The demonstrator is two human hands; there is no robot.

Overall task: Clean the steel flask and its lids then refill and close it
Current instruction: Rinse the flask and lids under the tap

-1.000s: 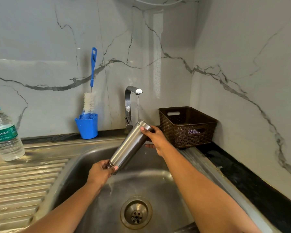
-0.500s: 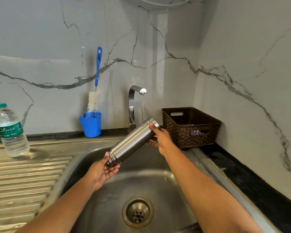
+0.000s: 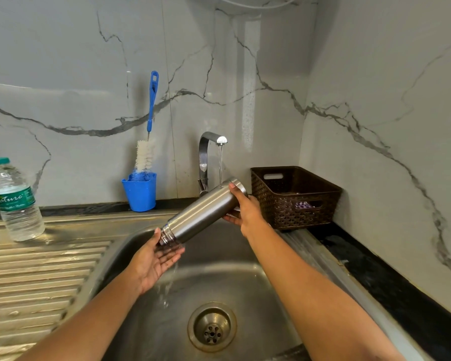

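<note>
Head view looks down over the steel sink (image 3: 258,277), where I hold the steel flask (image 3: 203,212) slanted above the basin. Its threaded neck points down to the left and its base is raised to the right. My right hand (image 3: 245,212) grips the raised base end, with the fingers curled round the far side and the thumb on top. My left hand (image 3: 156,259) lies open, palm up and fingers straight, just under the neck. The rim of the neck touches my palm near the thumb. The tap (image 3: 206,157) is running, and its thin stream (image 3: 220,165) lands on the flask's upper side beside my right thumb. Water spills off my left fingers (image 3: 172,252) and falls toward the drain (image 3: 212,327).

A clear plastic water bottle (image 3: 15,201) with a green cap stands upright at the far left, at the back of the ribbed drainboard (image 3: 37,269). Against the marble wall, left of the tap, a blue cup (image 3: 139,191) holds a bottle brush (image 3: 145,155), which stands bristles down with its blue handle up. To the right of the tap a brown woven basket (image 3: 297,204) sits in the corner on the dark counter (image 3: 388,282). Something purple shows through the basket's handle slot, but I cannot tell what it is.
</note>
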